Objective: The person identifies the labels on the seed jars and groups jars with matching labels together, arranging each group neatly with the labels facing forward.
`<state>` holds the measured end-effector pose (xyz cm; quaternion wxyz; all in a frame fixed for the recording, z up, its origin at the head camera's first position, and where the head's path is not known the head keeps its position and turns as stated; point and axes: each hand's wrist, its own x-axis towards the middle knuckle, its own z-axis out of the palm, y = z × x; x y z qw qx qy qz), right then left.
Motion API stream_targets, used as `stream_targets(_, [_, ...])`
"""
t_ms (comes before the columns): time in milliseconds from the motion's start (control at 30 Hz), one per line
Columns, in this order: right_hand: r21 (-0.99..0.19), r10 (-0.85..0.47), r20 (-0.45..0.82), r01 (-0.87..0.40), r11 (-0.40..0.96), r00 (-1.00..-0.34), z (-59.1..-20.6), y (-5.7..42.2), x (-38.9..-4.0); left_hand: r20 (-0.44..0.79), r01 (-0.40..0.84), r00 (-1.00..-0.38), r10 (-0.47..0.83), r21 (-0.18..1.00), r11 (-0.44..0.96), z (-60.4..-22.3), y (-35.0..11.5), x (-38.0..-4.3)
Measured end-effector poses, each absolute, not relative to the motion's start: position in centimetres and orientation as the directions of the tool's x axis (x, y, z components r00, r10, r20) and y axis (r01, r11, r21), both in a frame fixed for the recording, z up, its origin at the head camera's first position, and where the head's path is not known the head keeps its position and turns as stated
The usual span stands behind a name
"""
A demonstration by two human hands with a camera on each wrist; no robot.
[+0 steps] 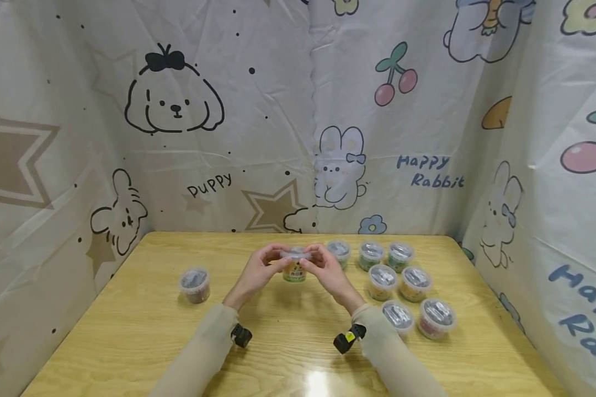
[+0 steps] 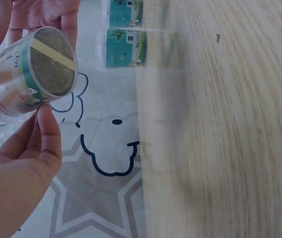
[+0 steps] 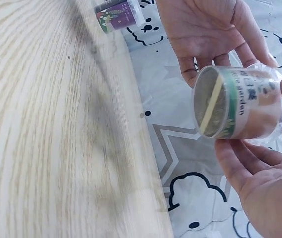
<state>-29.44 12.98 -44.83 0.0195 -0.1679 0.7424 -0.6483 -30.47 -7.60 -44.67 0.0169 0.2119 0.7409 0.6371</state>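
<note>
Both hands hold one small clear plastic cup with a lid (image 1: 295,272) above the table, near its back middle. My left hand (image 1: 258,271) grips it from the left, my right hand (image 1: 331,272) from the right, with thumbs at the front near the lid rim. The cup's label is orange and green with printed writing. Both wrist views show its underside tilted toward the camera; a pale flat stick (image 3: 212,110) and dark contents show through the clear base (image 2: 52,61).
Several similar lidded cups stand at the right, among them a green-labelled one (image 1: 371,256), an orange one (image 1: 415,284) and a pink one (image 1: 436,318). One purple-labelled cup (image 1: 195,285) stands alone at left. Printed cloth (image 1: 258,138) hangs behind the wooden table (image 1: 144,331).
</note>
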Motion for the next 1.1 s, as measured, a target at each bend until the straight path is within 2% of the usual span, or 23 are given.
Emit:
stream_targets(167, [-0.944, -0.314, 0.217, -0.281, 0.174, -0.924, -44.7, 13.4, -29.1, 0.250, 0.305, -0.899, 0.360, 0.947, 0.102, -45.0, -7.7, -30.5])
stream_targets(367, [-0.890, -0.368, 0.202, -0.327, 0.319, -0.908, -43.7, 14.6, -29.0, 0.255, 0.345, -0.879, 0.403, 0.923, 0.169, -45.0, -7.7, -30.5])
stream_targets(600, [-0.798, -0.449, 0.128, -0.361, 0.482, -0.884, -40.9, 15.8, -29.2, 0.278, 0.401, -0.865, 0.418, 0.884, 0.242, -44.6, -7.3, -30.7])
stream_targets(767, [-0.719, -0.448, 0.083, -0.364, 0.592, -0.890, -39.7, 16.7, -29.3, 0.289, 0.443, -0.837, 0.465, 0.856, 0.265, -44.6, -6.4, -30.9])
stream_targets(900, [-0.662, -0.446, 0.076, -0.380, 0.646, -0.892, -39.8, 17.4, -29.3, 0.294, 0.472, -0.812, 0.504, 0.840, 0.270, -44.9, -5.5, -31.0])
stream_targets(1100, [-0.636, -0.448, 0.046, -0.372, 0.676, -0.893, -40.6, 18.7, -29.1, 0.267, 0.526, -0.766, 0.584, 0.783, 0.332, -45.3, -3.9, -31.1])
